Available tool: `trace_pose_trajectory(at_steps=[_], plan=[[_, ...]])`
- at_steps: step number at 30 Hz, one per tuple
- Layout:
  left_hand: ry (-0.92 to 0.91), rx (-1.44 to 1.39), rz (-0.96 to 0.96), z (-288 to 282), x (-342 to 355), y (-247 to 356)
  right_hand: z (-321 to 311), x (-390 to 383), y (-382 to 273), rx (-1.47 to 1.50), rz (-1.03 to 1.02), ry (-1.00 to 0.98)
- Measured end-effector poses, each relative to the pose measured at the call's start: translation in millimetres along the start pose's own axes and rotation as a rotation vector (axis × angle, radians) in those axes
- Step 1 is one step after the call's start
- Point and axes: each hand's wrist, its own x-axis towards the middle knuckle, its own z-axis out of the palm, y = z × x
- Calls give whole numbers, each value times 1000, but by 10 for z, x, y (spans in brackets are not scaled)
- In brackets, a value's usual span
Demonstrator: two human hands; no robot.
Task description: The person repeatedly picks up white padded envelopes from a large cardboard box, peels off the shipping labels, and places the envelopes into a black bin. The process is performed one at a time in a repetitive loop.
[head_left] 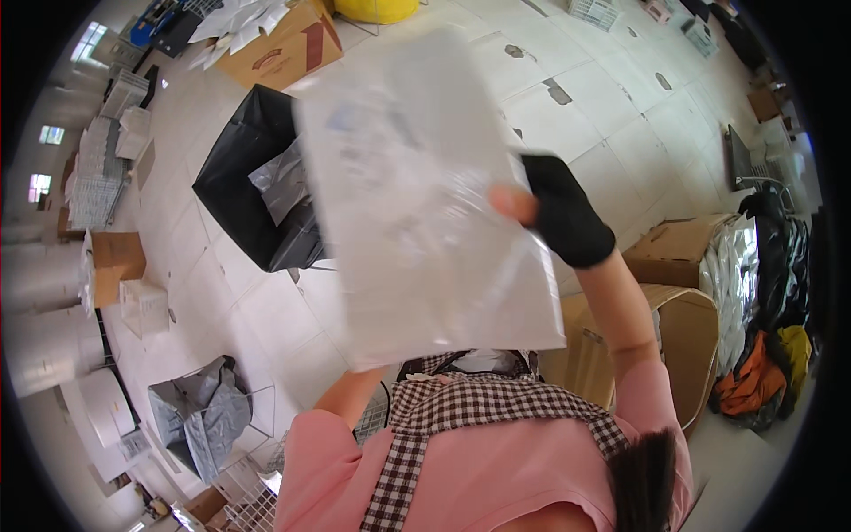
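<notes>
A large, flat white plastic packet (425, 230) with a glossy, see-through surface hangs upright in front of me, smeared by motion. Faint marks near its upper part are too blurred to make out. My right hand (563, 208), in a black fingerless glove, grips its right edge, thumb across the front. My left forearm (353, 390) rises to the packet's lower edge; the hand itself is hidden behind it. Just beyond the packet, to the left, a black bin-like bag (239, 182) gapes with crumpled silvery plastic (282, 182) inside.
Cardboard boxes (687, 332) stand close on my right, beside plastic-wrapped goods (734, 257) and an orange bundle (752, 381). A grey bag in a wire frame (204, 412) is at lower left. An overfilled carton (279, 49) stands far left on the cracked tile floor (612, 133).
</notes>
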Motion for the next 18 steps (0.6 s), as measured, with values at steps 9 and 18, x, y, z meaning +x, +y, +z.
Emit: trace_pose_trajectory(at_steps=[9,18], plan=[[210,45,143,65,59,543,-55,49,883,-294,618,-379],[-153,29,-73,200,-28,506,544,-1147,1845,581,470,154]])
